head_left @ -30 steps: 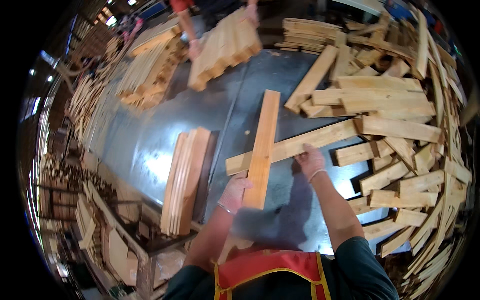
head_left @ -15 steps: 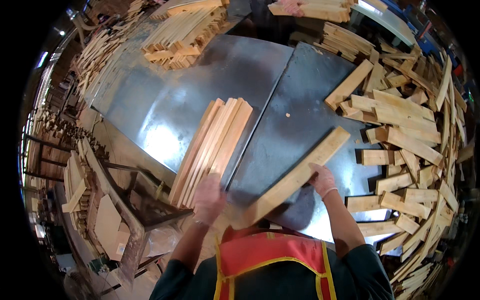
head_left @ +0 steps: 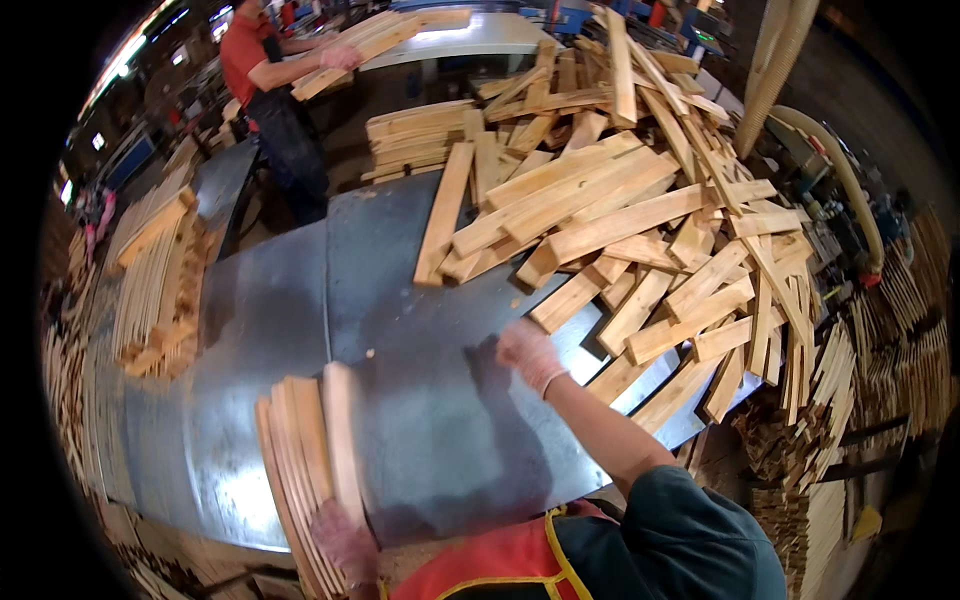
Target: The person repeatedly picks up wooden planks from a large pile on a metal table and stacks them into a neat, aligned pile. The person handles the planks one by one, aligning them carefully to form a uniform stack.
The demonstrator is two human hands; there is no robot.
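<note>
My left hand [head_left: 345,540], in a thin pale glove, is closed at the near end of a wooden board [head_left: 343,435]. That board is slightly blurred and stands at the right side of a row of narrow boards [head_left: 291,430] lying side by side on the metal table [head_left: 430,430]. My right hand [head_left: 528,352], gloved too, is stretched out over the table with nothing in it. Its fingers are loosely bent and apart, just short of the near left edge of a large jumbled heap of wooden boards [head_left: 600,200].
Another neat stack of boards [head_left: 160,290] stands at the table's far left. Beyond the table a person in a red shirt [head_left: 250,55] carries boards [head_left: 365,52] beside a pale table [head_left: 450,42]. A ribbed hose [head_left: 775,70] hangs behind the heap.
The view has swung to the right. The board that was in my right hand now lies against the row by my left hand, and my right hand has let go and moved toward the heap.
</note>
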